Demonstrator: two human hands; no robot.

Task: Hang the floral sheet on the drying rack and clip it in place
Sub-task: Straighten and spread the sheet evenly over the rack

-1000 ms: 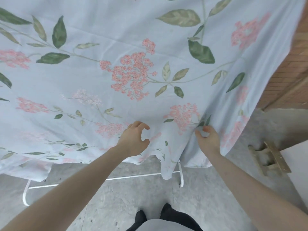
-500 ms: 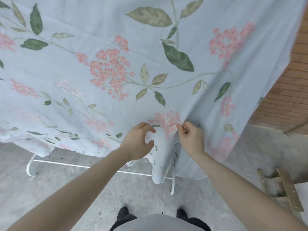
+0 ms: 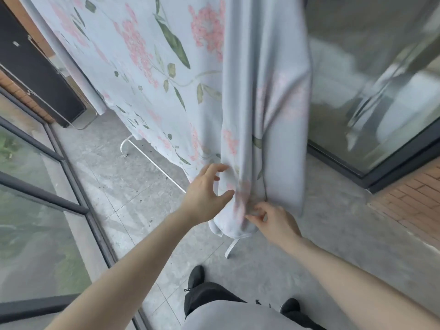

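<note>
Grey floor tiles [image 3: 133, 186] and glass panels [image 3: 35, 210] flank the floral sheet [image 3: 262, 91].

The pale blue floral cotton-like sheet [image 3: 262, 96] under my fingers [image 3: 256, 211] looks soft and matt, with printed pink blossoms and green leaves. The thin white metal drying rack [image 3: 152, 160] has a smooth painted finish. The grey stone-look floor tiles [image 3: 133, 194] look matt and mottled. The dark-framed glass panels [image 3: 371, 96] are glossy and reflective. The red brick paving [image 3: 414, 201] looks rough.
</note>
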